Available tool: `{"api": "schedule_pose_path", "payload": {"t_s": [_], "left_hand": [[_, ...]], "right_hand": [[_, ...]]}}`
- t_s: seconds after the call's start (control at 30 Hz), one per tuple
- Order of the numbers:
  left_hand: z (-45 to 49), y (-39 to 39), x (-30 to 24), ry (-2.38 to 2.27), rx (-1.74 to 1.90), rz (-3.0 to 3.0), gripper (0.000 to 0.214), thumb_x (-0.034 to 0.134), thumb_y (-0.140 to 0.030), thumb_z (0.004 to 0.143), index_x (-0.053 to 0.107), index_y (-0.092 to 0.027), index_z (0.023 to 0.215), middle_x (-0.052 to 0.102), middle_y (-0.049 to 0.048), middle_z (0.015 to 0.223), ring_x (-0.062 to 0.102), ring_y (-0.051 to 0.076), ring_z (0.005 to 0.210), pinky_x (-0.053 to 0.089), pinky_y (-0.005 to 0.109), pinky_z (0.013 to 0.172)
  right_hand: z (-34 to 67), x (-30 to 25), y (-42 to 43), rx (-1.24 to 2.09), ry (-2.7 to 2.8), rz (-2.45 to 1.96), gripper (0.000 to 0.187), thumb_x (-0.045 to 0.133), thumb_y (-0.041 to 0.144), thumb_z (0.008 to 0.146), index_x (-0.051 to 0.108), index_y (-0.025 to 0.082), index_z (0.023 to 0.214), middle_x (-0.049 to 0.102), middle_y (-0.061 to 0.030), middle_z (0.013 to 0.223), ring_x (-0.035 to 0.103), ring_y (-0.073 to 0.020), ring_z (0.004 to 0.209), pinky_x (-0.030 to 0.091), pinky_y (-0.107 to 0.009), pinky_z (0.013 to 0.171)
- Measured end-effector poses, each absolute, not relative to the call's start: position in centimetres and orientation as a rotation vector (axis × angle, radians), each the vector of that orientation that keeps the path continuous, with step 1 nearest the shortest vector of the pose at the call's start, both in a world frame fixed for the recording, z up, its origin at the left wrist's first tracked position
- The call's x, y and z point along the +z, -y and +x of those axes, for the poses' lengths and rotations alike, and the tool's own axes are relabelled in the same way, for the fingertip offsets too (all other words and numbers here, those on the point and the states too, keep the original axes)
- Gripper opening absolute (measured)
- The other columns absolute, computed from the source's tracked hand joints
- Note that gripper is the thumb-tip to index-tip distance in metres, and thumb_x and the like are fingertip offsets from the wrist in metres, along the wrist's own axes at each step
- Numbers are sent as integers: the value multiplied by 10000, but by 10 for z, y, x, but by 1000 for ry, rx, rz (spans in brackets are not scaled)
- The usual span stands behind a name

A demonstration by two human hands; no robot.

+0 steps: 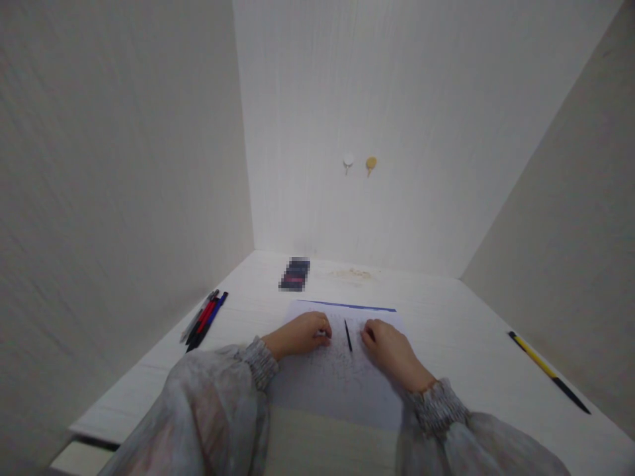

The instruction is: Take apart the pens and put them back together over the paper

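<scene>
A sheet of paper (342,377) with faint marks and a blue far edge lies on the white desk (446,330) in front of me. A thin black pen (348,335) lies on the paper between my hands. My left hand (300,334) rests on the paper's left part with its fingers curled under; nothing shows in them. My right hand (389,349) rests on the right part, fingers also curled, just right of the pen. Neither hand touches the pen.
Several pens (204,319), red, blue and black, lie side by side at the desk's left by the wall. A yellow and black pen (548,371) lies at the far right. A small dark blurred object (294,274) sits at the back. Two hooks (360,162) hang on the back wall.
</scene>
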State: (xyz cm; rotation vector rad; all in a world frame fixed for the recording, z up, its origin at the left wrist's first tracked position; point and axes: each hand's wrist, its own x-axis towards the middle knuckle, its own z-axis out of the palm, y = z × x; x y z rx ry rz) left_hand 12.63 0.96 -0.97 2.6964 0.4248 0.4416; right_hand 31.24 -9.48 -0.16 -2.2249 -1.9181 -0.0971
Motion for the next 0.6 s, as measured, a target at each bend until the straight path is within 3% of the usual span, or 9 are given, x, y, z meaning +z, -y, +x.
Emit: {"api": "schedule_pose_path", "payload": {"t_s": [0.23,0.33,0.6], "left_hand": [[117,-22,-7,-1253,506,2615,229,457,-356,749,568,-156,723,564,57,793,523,161,752,373,258,685],[107,-30,-12,-1577,395,2546,258,466,-373,735,544,-140,812,561,94,862,535,187,790,380,272,683],[100,-40,-26,-1599,179,2553,225,433,-310,763,503,-132,882,560,113,922,537,199,864,387,280,729]], "right_hand": [[357,7,96,41,1731,-2442,264,377,357,771,555,164,749,611,-82,770,556,-173,721,308,-245,561],[362,0,97,103,1773,-2474,241,419,361,737,559,164,746,615,-83,780,557,-187,732,309,-247,550],[368,-5,95,160,1775,-2529,220,422,300,717,567,147,782,614,-101,822,559,-194,742,319,-250,545]]}}
